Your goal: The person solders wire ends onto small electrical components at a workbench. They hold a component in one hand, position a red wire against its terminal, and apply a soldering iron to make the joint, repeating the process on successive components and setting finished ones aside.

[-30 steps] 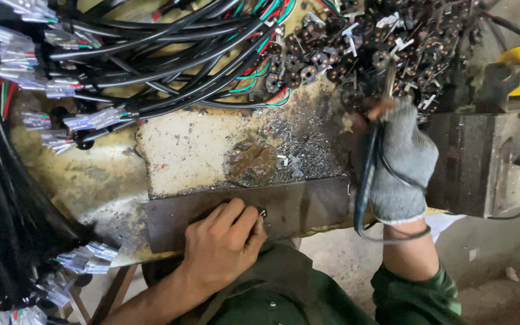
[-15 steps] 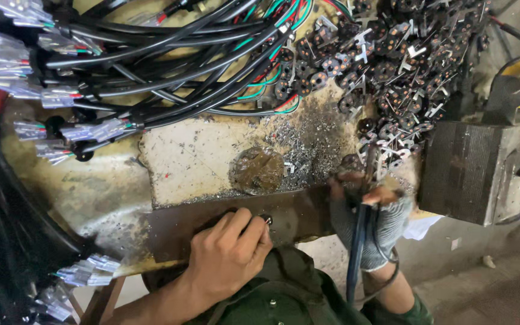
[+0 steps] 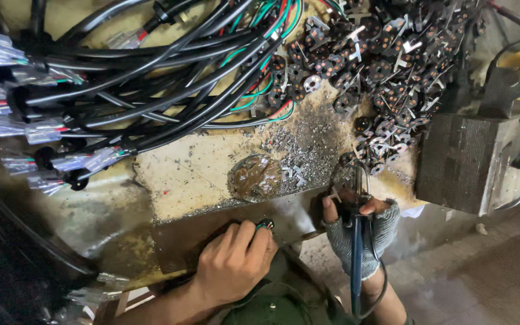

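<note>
Right hand [image 3: 361, 232] dropped from the terminal pile [image 3: 386, 66] to the worktop [image 3: 200, 174] edge, blue-handled tool [image 3: 356, 265] now upright.

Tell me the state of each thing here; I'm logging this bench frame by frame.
Left hand: bare, curled on a small part at the metal plate.
Right hand: gloved, gripping a blue tool upright.
Cables: tangled, heaped.
Small parts: piled loose.
Scraps: scattered.

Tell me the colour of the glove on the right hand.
Grey knit, fingerless, on the right hand; it shows in the head view.
</note>
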A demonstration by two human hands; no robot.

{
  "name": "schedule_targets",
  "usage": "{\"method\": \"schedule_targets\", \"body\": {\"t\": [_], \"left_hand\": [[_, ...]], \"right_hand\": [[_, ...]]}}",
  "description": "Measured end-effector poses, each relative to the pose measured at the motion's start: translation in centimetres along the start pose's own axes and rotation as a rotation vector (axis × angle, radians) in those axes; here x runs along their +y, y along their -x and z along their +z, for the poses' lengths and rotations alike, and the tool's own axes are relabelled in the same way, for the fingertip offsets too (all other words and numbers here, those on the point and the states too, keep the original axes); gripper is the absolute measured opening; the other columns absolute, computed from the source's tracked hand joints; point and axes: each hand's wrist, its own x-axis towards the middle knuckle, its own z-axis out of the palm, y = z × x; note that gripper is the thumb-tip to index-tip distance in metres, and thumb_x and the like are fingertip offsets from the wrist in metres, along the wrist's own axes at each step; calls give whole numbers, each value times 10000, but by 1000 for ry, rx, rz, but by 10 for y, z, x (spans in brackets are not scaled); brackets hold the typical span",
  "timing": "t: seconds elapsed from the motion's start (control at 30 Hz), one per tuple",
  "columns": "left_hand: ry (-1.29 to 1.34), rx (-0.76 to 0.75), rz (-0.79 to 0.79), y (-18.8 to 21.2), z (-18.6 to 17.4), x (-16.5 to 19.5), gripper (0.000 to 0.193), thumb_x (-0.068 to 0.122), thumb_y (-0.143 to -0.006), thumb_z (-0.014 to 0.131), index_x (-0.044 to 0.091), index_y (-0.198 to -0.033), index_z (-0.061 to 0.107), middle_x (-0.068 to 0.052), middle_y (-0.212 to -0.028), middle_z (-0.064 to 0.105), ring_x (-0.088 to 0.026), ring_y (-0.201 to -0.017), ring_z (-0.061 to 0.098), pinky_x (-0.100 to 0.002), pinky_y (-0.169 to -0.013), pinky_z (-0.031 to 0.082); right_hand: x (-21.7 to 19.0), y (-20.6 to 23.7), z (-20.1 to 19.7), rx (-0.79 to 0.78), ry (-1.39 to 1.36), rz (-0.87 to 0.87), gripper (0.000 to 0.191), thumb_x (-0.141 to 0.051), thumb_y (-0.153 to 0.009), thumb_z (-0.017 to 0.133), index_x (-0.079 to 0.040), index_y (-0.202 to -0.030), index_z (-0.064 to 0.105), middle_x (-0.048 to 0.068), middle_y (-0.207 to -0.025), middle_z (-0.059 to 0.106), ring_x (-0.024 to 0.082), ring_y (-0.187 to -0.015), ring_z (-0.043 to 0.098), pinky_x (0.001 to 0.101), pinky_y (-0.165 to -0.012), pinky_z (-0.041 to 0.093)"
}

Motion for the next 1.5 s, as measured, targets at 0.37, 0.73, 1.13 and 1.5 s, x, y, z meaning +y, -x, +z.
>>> {"method": "schedule_targets", "body": {"t": [0.37, 0.73, 1.13, 1.5], "left_hand": [[-69, 75, 41, 1, 3, -1, 215, 168, -909, 708, 116, -739, 586, -33, -719, 447, -169, -586, 538, -299, -491, 467], [-208, 241, -24, -3, -1, -6, 221, 145, -920, 713, 121, -737, 592, -26, -720, 450, -167, -589, 538, -290, -504, 471], [-258, 258, -16, 1, 3, -6, 191, 154, -885, 713, 126, -734, 601, -26, -716, 462, -167, -574, 516, -303, -495, 427], [-106, 204, -38, -5, -5, 2, 190, 112, -871, 735, 107, -748, 591, -45, -733, 475, -216, -617, 556, -338, -557, 479]], "right_hand": [[24, -6, -29, -428, -589, 219, 228, -99, -1023, 711, -32, -1040, 494, 234, -1330, 711, 274, -1198, 719, 331, -991, 553], [23, -61, -47, -678, -480, 317, 214, -137, -949, 606, 58, -1033, 634, 236, -1286, 694, 337, -1126, 718, 406, -813, 564], [23, -70, -53, -826, -457, -18, 267, -30, -893, 692, -22, -1108, 533, 193, -1178, 697, 272, -977, 697, 355, -761, 582], [-3, -65, -41, -506, -622, 63, 498, 68, -842, 772, -95, -1176, 440, 154, -1079, 699, 212, -841, 677, 307, -714, 598]]}}
